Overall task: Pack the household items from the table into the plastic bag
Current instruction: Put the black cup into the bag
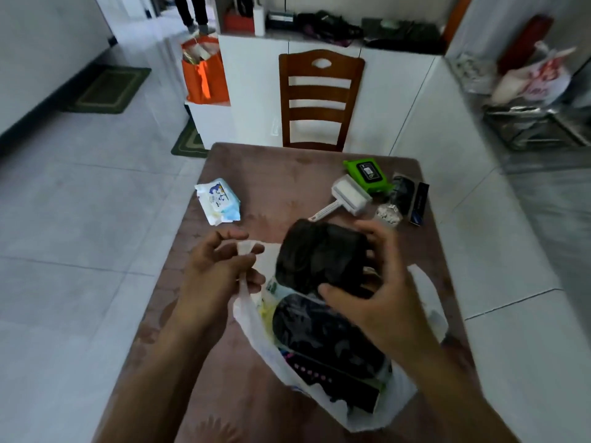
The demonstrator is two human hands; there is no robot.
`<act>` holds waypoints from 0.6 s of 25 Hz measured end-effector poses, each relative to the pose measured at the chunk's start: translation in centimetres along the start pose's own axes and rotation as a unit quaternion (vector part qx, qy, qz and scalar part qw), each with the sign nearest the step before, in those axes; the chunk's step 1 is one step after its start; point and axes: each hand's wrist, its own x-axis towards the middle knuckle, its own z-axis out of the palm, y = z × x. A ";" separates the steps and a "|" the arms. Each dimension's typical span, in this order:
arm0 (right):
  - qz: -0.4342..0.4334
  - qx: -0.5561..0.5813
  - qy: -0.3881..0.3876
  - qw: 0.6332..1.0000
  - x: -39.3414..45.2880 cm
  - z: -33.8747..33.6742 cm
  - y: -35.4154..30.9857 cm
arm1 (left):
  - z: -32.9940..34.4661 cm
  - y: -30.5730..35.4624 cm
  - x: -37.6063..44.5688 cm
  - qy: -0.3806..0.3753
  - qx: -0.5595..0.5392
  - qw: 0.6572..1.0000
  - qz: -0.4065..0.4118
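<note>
A white plastic bag (256,334) lies open on the brown table (262,174), with dark packs inside it. My left hand (217,270) pinches the bag's left handle and holds the mouth up. My right hand (380,282) grips a black bundle (319,254) just above the bag's opening. Still on the table are a white and blue tissue pack (218,201), a white lint roller (347,196), a green wipes pack (367,174), a small clear bag of white bits (388,215), a black packet (403,190) and a dark slim box (419,203).
A wooden chair (319,100) stands at the table's far edge. Behind it is a white cabinet (256,75) with clutter on top and an orange bag (204,75) at its left. A metal rack (531,123) with bags stands at the right. Tiled floor lies left.
</note>
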 end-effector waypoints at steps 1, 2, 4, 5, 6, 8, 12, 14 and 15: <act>-0.038 -0.062 -0.008 0.997 -0.1 2.3 0.5 | 0.0 0.4 0.2 -0.004 -0.022 1.000 -0.001; -0.087 -0.144 -0.009 0.986 0.1 4.0 1.6 | 0.0 0.5 0.3 -0.002 -0.029 1.000 -0.004; -0.180 -0.345 -0.033 0.921 1.1 5.9 4.3 | 0.2 0.2 0.3 0.011 -0.027 1.000 -0.002; -0.193 -0.412 -0.067 0.888 1.4 6.5 5.5 | 0.3 0.0 0.0 0.008 -0.026 1.000 0.001; -0.189 -0.445 -0.108 0.869 1.5 7.1 6.6 | 0.4 -0.1 -0.2 -0.004 -0.025 1.000 0.005; -0.173 -0.435 -0.163 0.869 2.0 8.4 8.2 | 0.5 -0.3 -0.4 -0.034 -0.022 0.999 0.019; -0.110 -0.388 -0.221 0.888 5.9 9.3 8.7 | 0.4 -0.2 -0.2 -0.066 -0.011 0.997 0.043; -0.128 -0.411 -0.159 0.888 5.8 9.0 8.4 | -0.2 -0.3 0.3 -0.065 0.013 0.997 0.046; -0.138 -0.426 -0.108 0.887 5.0 8.8 8.4 | -0.5 -0.4 0.6 -0.065 0.017 0.997 0.046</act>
